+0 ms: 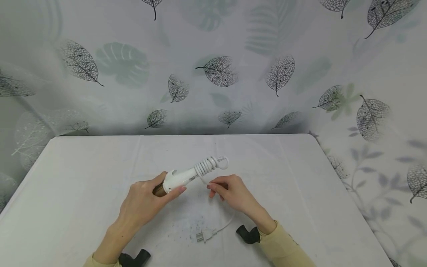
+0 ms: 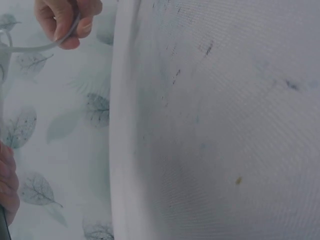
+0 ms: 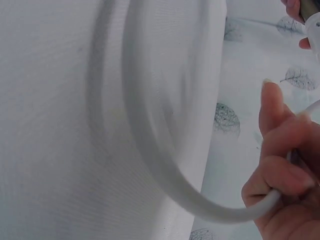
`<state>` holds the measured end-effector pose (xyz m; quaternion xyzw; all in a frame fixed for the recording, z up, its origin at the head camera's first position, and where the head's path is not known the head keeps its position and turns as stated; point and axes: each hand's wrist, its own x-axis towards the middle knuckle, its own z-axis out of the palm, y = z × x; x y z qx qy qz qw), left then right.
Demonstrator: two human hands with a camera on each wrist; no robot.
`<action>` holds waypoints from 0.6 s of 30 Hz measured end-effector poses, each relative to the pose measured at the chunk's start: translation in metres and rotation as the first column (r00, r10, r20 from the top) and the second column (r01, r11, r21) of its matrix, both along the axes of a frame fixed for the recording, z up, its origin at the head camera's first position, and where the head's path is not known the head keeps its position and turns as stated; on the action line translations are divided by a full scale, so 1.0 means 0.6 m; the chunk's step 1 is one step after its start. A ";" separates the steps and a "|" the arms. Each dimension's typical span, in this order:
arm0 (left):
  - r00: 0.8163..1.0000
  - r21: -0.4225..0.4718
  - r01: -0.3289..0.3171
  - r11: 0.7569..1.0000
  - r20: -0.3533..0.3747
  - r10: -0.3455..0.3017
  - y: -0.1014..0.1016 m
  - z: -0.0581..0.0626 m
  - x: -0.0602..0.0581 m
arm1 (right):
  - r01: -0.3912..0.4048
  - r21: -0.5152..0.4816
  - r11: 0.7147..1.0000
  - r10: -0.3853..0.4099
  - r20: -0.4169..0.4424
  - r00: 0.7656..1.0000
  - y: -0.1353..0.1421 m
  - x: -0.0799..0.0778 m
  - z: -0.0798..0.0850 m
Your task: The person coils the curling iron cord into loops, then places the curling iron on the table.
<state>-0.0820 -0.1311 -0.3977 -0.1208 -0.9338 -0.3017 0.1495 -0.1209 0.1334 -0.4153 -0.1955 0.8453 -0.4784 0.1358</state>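
My left hand (image 1: 141, 200) grips a curling iron (image 1: 180, 180) by its brown barrel, with the thumb along the white handle. The iron is tilted, its cord end pointing up and right, and several turns of white cord (image 1: 205, 167) wrap that end. Below the coil, my right hand (image 1: 233, 193) pinches the cord between thumb and fingers. From there the cord drops to a two-pin plug (image 1: 206, 235) lying on the table. In the right wrist view a loop of cord (image 3: 150, 145) hangs from the curled fingers (image 3: 280, 175).
A white-covered table (image 1: 83, 185) lies under both hands, with dark specks near the plug. Black angled pieces (image 1: 248, 234) sit at both wrists. Behind and beside the table hangs a leaf-patterned curtain (image 1: 200, 37).
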 end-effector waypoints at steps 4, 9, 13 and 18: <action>1.000 -0.006 0.021 1.000 0.011 -0.021 0.001 0.000 0.001 | -0.004 -0.005 1.000 0.004 0.028 1.000 -0.001 -0.001 -0.002; 0.997 0.011 0.076 0.997 -0.023 -0.076 -0.001 0.000 0.001 | 0.037 0.034 0.999 -0.038 0.031 0.999 -0.004 0.000 -0.006; 0.981 0.018 0.172 0.985 -0.090 -0.170 -0.005 -0.004 -0.002 | 0.080 0.054 0.995 -0.079 -0.032 0.996 -0.004 0.004 -0.011; 0.967 0.032 0.244 0.969 -0.085 -0.240 -0.004 -0.009 -0.001 | 0.129 0.057 0.990 -0.125 -0.073 0.989 -0.004 0.005 -0.011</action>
